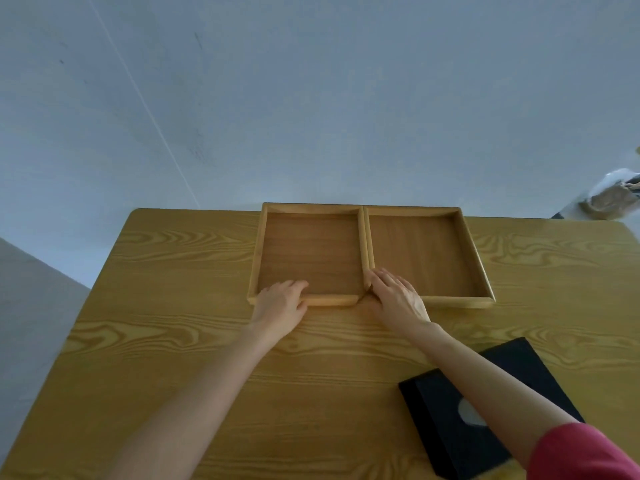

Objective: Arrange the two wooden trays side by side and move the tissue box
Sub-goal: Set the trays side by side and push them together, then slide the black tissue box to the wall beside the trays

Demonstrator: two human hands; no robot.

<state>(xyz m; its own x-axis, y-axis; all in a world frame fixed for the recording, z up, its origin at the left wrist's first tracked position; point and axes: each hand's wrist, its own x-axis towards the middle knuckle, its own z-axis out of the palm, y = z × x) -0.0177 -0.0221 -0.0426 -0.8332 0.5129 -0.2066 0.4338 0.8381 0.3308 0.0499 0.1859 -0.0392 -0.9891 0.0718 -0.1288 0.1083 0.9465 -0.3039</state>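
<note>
No brand, label or legible writing appeared on any item. Nearest the camera, a red sleeve (581, 452) covered the upper right arm, and the right forearm crossed above the black tissue box (460, 431), which lay flat on the wooden table (173, 341) at its near right, well apart from both trays. A pale oval showed at the box's top opening, partly hidden by the forearm. Farther out, the left hand (282, 301) gripped the near rim of the left wooden tray (311, 251), fingers curled over the rim onto the tray floor. The right hand (394, 296) rested loosely spread on the near left corner of the right wooden tray (419, 251), fingers inside the tray; whether the thumb pinched the rim could not be determined. The two trays stood side by side at the far edge of the table, inner walls touching along most of their length, with a small gap at the near corners. Beyond lay grey floor (311, 98).
</note>
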